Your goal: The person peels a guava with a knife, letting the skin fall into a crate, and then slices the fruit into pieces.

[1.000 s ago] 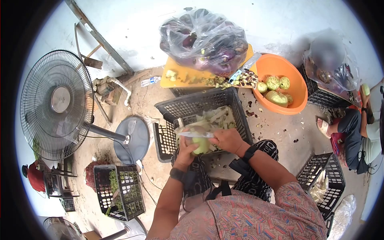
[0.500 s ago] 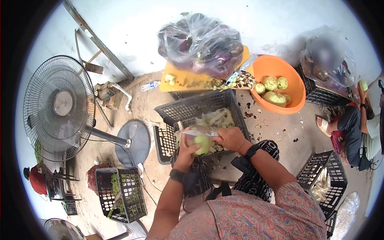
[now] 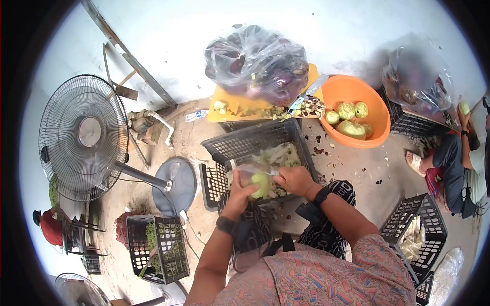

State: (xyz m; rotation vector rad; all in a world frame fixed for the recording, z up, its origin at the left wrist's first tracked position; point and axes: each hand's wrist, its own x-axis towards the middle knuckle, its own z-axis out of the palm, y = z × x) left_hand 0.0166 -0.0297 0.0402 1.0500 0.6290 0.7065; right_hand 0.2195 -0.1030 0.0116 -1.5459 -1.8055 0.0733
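My left hand (image 3: 240, 195) is wrapped around a pale green, peeled round eggplant (image 3: 261, 185), held over a black plastic crate (image 3: 238, 138). My right hand (image 3: 297, 181) grips a knife (image 3: 261, 169), whose blade is blurred and lies across the top of the eggplant. Its handle is mostly hidden in the fingers. Below both hands, the crate contains pale peelings (image 3: 286, 155). Just beyond it, a yellow board (image 3: 224, 109) bears dark and pale scraps and a clear bag of purple eggplants (image 3: 278, 76).
An orange basin (image 3: 382, 115) with several peeled eggplants stands at the right, near another bagged pile (image 3: 418, 81). A standing fan (image 3: 89, 131) is at the left. Crates (image 3: 171, 250) (image 3: 426, 229) flank me. Another person's leg (image 3: 449, 163) shows at the far right.
The whole view has shifted slightly down and right. Knife and eggplant stay in my hands, with the blurred blade in a slightly different position across the eggplant.
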